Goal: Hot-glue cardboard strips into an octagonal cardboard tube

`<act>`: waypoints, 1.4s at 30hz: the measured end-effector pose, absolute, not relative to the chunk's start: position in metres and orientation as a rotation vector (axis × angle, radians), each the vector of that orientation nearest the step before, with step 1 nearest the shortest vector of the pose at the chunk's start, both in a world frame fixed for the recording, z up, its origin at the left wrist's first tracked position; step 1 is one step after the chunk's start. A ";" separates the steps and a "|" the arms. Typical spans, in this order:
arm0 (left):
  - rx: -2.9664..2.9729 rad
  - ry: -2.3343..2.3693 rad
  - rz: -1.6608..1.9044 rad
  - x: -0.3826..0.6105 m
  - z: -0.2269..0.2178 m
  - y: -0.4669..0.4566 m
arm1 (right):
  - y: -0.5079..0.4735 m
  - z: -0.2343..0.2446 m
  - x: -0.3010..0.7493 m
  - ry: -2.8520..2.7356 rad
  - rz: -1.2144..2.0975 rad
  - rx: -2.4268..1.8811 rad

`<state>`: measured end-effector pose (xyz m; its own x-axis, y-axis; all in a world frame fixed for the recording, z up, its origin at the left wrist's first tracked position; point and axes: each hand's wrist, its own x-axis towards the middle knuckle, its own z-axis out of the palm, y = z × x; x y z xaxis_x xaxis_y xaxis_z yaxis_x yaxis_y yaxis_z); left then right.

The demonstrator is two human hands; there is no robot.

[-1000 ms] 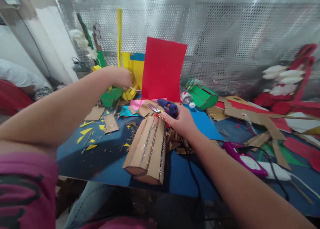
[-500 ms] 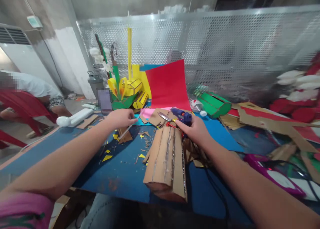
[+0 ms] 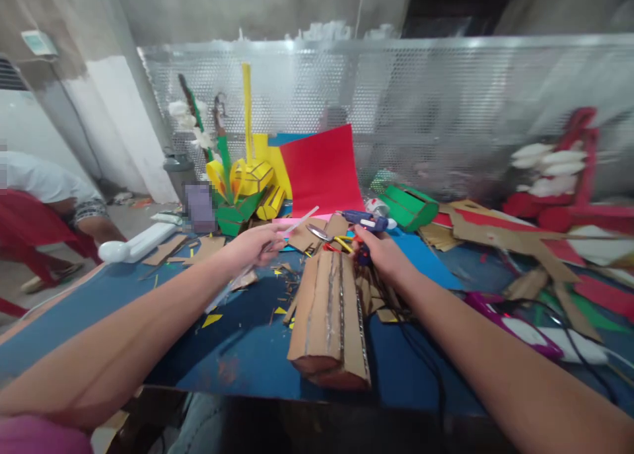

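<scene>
My left hand (image 3: pixel 255 248) is closed around a translucent glue stick (image 3: pixel 303 221), whose far end points up and right. My right hand (image 3: pixel 384 254) grips a dark blue glue gun (image 3: pixel 367 221) by its handle, nozzle end partly over the papers behind. Just left of the gun lie scissors (image 3: pixel 317 232) with yellow and red about the handles. Below them, a many-sided cardboard tube (image 3: pixel 321 315) rests on the blue table (image 3: pixel 232 355), its seams dark and shiny. The fingers of my right hand are partly hidden by the gun.
Cardboard scraps and yellow paper bits litter the table. Behind stand a red sheet (image 3: pixel 324 170), yellow paper shapes (image 3: pixel 257 176) and a green box shape (image 3: pixel 409 207). A purple-and-white device (image 3: pixel 525 332) with cables sits right. A person in a white shirt (image 3: pixel 47 180) sits at left.
My left hand has moved right and raised the glue stick from low over the table to point up toward the gun. The glue gun has turned slightly in my right hand.
</scene>
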<state>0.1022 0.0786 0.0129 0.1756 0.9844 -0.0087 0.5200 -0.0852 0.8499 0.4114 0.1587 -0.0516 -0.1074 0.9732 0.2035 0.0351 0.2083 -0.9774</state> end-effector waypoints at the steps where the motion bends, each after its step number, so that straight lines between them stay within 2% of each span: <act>1: 1.516 1.245 0.844 0.108 0.015 0.071 | 0.159 -0.051 0.411 -1.389 1.125 -1.019; 3: 1.223 1.013 0.906 0.115 0.019 0.059 | 0.159 -0.049 0.409 -1.364 1.155 -0.973; 6: 1.084 0.889 0.950 0.121 0.018 0.049 | 0.158 -0.045 0.406 -1.346 1.163 -0.889; 16: 1.335 0.947 0.953 0.124 -0.011 0.050 | 0.149 -0.037 0.398 -1.485 0.931 -0.744; 25: 1.367 0.975 0.949 0.125 -0.008 0.050 | 0.156 -0.048 0.401 -1.463 0.751 -0.824; 42: 1.291 0.928 0.993 0.126 -0.015 0.054 | 0.156 -0.041 0.413 -1.447 0.583 -0.761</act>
